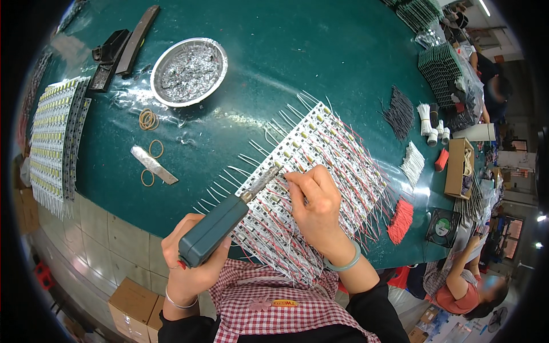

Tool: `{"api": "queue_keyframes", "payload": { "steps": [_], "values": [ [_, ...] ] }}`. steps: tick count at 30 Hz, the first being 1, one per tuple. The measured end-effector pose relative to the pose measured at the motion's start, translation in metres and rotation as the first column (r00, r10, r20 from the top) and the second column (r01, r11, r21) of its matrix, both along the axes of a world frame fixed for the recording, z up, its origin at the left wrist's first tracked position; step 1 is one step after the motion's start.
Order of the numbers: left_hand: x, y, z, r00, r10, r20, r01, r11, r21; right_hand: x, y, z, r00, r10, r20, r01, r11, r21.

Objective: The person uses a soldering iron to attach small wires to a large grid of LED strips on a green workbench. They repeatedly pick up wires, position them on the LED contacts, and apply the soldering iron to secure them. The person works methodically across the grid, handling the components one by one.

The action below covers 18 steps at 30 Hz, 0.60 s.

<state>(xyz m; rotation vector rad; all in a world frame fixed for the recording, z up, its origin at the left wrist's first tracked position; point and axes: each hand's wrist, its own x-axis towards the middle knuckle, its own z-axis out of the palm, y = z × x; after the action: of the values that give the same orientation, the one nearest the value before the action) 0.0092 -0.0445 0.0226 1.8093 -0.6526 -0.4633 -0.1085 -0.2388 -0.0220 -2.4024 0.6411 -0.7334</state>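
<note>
My left hand (194, 268) is wrapped round the dark green handle of a soldering iron (213, 230). Its metal tip reaches up and right over a panel of white circuit boards (309, 137), close to my right fingertips. My right hand (317, 208) is closed in a pinch at the tip, seemingly on a thin wire among the boards. Rows of yellowish parts cover the panel, with red and white wires lying across it and white wire ends sticking out along its upper left edge. The panel lies aslant on the green tabletop, its near end by my checked apron (263, 311).
A metal bowl (155, 86) of silvery scraps stands beyond, near rubber bands (148, 119) and a metal strip (153, 164). Stacked board panels (54, 137) lie left. Black (398, 114), white (412, 164) and red wire bundles (401, 222) lie right. Co-workers sit at right.
</note>
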Motion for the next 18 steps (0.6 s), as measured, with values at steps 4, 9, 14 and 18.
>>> {"api": "queue_keyframes", "payload": {
  "steps": [4, 9, 14, 18],
  "values": [
    [0.0003, 0.0004, 0.0012, 0.997, 0.017, 0.072, -0.018, 1.000, 0.023, -0.0007, 0.0038, 0.0066, 1.000, 0.024, -0.009, -0.024, 1.000, 0.012],
    [0.0002, 0.0026, -0.0003, 0.997, 0.076, -0.009, -0.076, 0.997, -0.025, 0.0014, 0.0087, 0.0107, 0.997, 0.070, -0.039, -0.070, 0.998, -0.001],
    [0.0010, 0.0032, -0.0015, 0.996, 0.078, -0.031, -0.080, 0.996, -0.034, -0.0005, 0.0065, 0.0048, 0.996, 0.028, -0.088, -0.033, 0.998, -0.054],
    [0.0011, 0.0044, -0.0040, 0.997, 0.069, -0.031, -0.070, 0.997, -0.045, -0.0022, 0.0083, 0.0024, 0.998, -0.009, -0.067, 0.004, 0.998, -0.069]
  ]
}}
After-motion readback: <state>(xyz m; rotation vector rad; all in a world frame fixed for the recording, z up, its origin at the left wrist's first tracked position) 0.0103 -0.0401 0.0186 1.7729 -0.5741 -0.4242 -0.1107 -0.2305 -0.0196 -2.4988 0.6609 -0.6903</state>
